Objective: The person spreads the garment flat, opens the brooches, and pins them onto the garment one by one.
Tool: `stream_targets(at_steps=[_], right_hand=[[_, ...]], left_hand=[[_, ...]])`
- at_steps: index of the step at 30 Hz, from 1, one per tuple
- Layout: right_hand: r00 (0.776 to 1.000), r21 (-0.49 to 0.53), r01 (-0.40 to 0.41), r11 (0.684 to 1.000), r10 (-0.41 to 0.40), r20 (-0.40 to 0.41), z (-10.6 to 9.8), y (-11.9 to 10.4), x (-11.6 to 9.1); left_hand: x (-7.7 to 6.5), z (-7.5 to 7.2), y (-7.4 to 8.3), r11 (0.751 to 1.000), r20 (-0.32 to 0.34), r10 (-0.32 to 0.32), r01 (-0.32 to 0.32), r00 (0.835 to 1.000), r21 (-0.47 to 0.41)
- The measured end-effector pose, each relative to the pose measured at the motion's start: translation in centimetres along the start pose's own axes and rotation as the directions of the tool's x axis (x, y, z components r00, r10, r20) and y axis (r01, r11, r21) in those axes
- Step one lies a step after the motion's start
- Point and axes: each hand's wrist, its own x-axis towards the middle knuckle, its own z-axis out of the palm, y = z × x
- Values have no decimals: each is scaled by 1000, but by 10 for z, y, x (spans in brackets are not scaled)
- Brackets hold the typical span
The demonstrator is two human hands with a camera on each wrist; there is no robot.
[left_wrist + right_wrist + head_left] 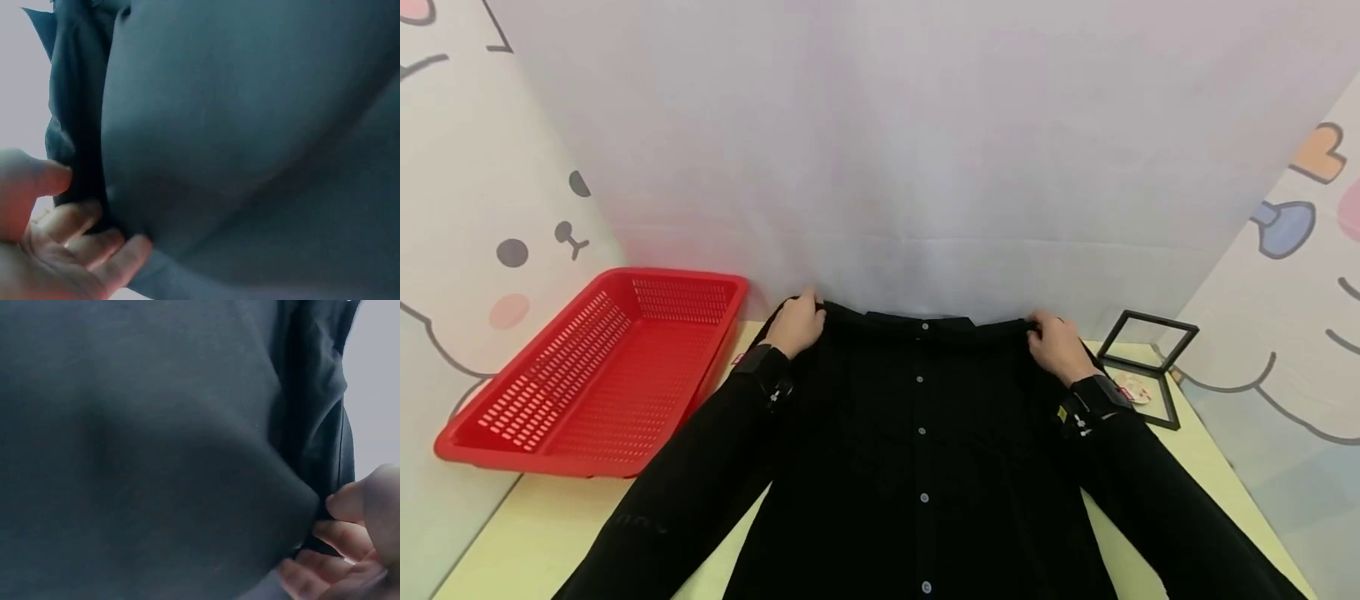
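Observation:
A black button-up shirt (880, 450) is stretched out in front of me, its collar toward the back wall and a row of pale buttons down its middle. My left hand (797, 323) grips it at the left shoulder. At the opposite shoulder, my right hand (1058, 343) pinches the fabric. In the left wrist view, the curled fingers (119, 262) hold the edge of the dark cloth (206, 125). The right wrist view has the fingers (340, 540) closed on the shirt's other edge. The shirt's lower hem lies outside the head view.
A red plastic basket (625, 375) stands on the left of the pale yellow table (535, 517). Toward the right rear is a black-framed clear case (1150, 367), its lid raised, with a small colourful item (1133, 390) by it. Printed fabric walls (925, 150) enclose the table.

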Motion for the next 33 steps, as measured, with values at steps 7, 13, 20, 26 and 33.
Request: stream_targets(at_steps=[7,13,20,26,33], right_hand=[[991,-73,36,997,-26,131,0,5,-10],[970,-132,35,991,-2,243,2,7,-23],[968,-90,-27,996,48,248,-7,6,-71],[965,-192,-60,980,106,240,-12,16,-138],[871,-228,-293,928,358,337,-30,38,-210]], left_hand=[[-17,-1,-5,989,61,22,-31,998,148],[-37,2,-20,985,247,21,-62,969,160],[-80,-4,-21,978,241,105,-144,965,152],[-145,-3,-32,993,331,44,-78,942,88],[-212,-3,-47,997,327,4,-27,945,66]])
